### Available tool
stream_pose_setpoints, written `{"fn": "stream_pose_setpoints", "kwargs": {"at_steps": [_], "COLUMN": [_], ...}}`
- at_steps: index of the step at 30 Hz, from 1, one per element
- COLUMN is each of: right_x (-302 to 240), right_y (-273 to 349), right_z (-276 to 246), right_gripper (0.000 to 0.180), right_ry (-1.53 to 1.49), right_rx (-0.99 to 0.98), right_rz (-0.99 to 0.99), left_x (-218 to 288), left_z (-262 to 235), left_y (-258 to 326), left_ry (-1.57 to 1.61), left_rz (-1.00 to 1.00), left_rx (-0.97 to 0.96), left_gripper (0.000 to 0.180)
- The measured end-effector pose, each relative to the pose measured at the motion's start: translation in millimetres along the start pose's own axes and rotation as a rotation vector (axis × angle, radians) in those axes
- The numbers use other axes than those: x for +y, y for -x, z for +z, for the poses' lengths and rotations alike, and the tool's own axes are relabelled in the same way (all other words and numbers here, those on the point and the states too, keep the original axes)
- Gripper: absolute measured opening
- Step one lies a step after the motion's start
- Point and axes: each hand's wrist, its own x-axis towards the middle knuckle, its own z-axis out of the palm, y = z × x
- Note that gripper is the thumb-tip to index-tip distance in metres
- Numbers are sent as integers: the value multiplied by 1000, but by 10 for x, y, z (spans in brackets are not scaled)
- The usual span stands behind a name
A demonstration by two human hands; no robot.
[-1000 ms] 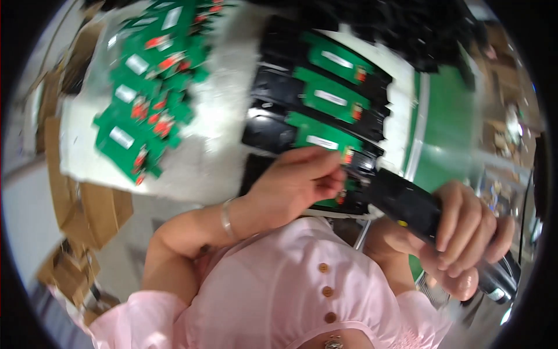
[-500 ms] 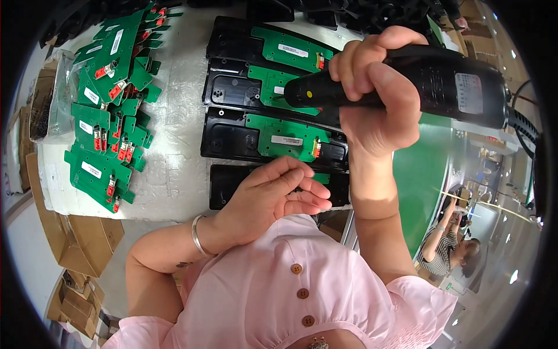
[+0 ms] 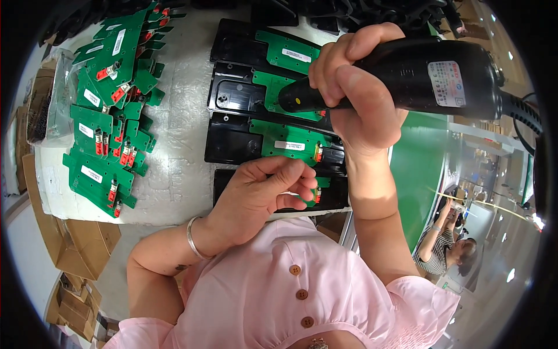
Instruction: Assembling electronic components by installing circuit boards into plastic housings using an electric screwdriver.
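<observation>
One white, scuffed surface has a bare strip between overlapping green circuit boards and four black plastic casings, each containing another board. A rounded black power tool, gripped in the right hand, has its nose over the second-farthest casing. The left hand, half-curled (whether around something, I cannot tell), is near the closest two.

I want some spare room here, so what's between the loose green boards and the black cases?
Just white tabletop between the loose green boards and black cases, in the head view.
</observation>
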Motion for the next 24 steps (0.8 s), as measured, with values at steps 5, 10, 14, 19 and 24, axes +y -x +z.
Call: {"fn": "stream_pose_setpoints", "kwargs": {"at_steps": [5,10,14,19,24], "right_x": [-36,-274,-762,-952,-973], "right_y": [21,103,273,479,523], "right_z": [41,78,-85,-48,-138], "right_gripper": [21,31,24,25,25], "right_ry": [55,146,-194,-235,-251], "right_rx": [16,194,-80,61,-39], "right_rz": [15,-62,-155,-234,-242], "left_x": [29,-29,33,-6,-16], "left_z": [29,-114,-4,-109,-32], "left_y": [-37,-52,-52,-74,-104], "left_ry": [83,91,77,148,164], "left_rz": [-2,96,73,91,86], "left_rx": [88,-23,119,22,57], "left_gripper": [25,19,14,16,15]}}
